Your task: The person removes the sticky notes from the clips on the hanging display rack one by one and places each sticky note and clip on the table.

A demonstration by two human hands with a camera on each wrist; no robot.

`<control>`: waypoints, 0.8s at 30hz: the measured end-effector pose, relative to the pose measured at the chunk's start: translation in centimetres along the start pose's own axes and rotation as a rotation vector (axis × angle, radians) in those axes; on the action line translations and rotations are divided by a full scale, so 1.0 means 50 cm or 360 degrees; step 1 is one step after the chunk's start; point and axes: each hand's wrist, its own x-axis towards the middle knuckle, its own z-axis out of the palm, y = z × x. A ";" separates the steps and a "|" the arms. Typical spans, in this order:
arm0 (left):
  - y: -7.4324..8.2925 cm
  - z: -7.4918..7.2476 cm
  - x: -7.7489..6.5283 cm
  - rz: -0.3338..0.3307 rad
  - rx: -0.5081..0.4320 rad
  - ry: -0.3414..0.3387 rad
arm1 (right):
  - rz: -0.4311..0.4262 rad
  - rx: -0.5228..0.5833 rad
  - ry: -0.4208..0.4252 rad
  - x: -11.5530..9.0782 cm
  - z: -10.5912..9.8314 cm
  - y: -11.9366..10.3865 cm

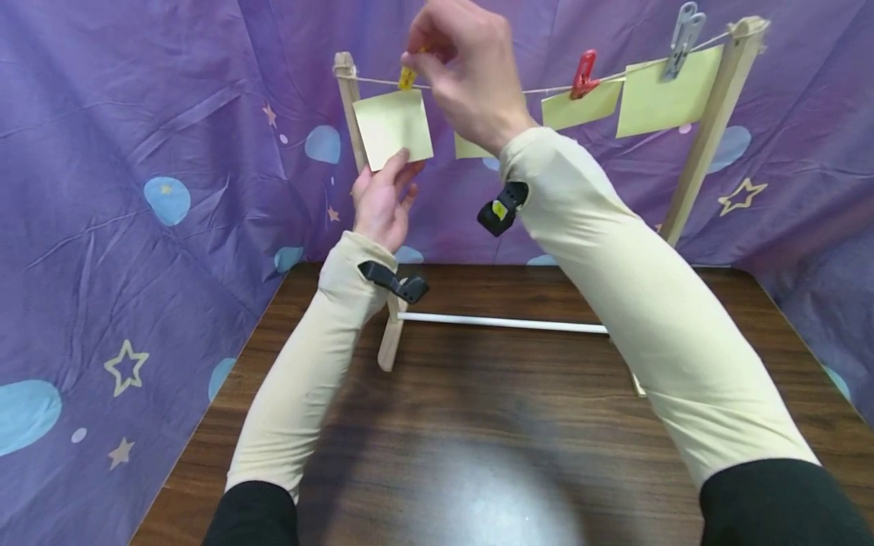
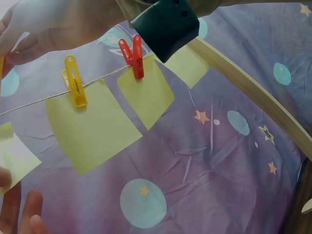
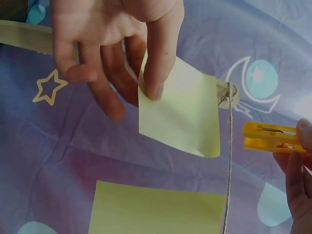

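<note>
My left hand (image 1: 384, 205) pinches a pale yellow paper note (image 1: 392, 127) near its lower edge, thumb in front. The note is just under the left end of a string (image 3: 229, 161). Above it, my right hand (image 1: 471, 72) pinches a yellow clothespin (image 3: 268, 137) between thumb and fingers. In the right wrist view, the clothespin's tip points at the string with a small gap between. The note's top edge lies beside the string there. In the left wrist view, the held clothespin is mostly cut off at the left edge.
Further right on the string hang more notes, held by another yellow clothespin (image 2: 75, 85), a red clothespin (image 1: 584, 74) and grey clothespins (image 1: 683, 42). Wooden posts (image 1: 713, 125) carry the string. A white rod (image 1: 501, 323) runs low across the stand on the brown table (image 1: 478, 402).
</note>
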 end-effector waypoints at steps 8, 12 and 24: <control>-0.001 -0.009 -0.016 0.0080 0.0183 -0.0023 | -0.0042 0.0011 0.0021 -0.023 -0.036 -0.001; 0.002 -0.015 -0.026 0.0092 0.0219 -0.0031 | -0.0131 -0.0010 0.0063 -0.036 -0.053 -0.001; 0.011 -0.031 -0.052 0.0144 0.0370 -0.0114 | -0.0309 -0.0021 0.0172 -0.082 -0.111 0.012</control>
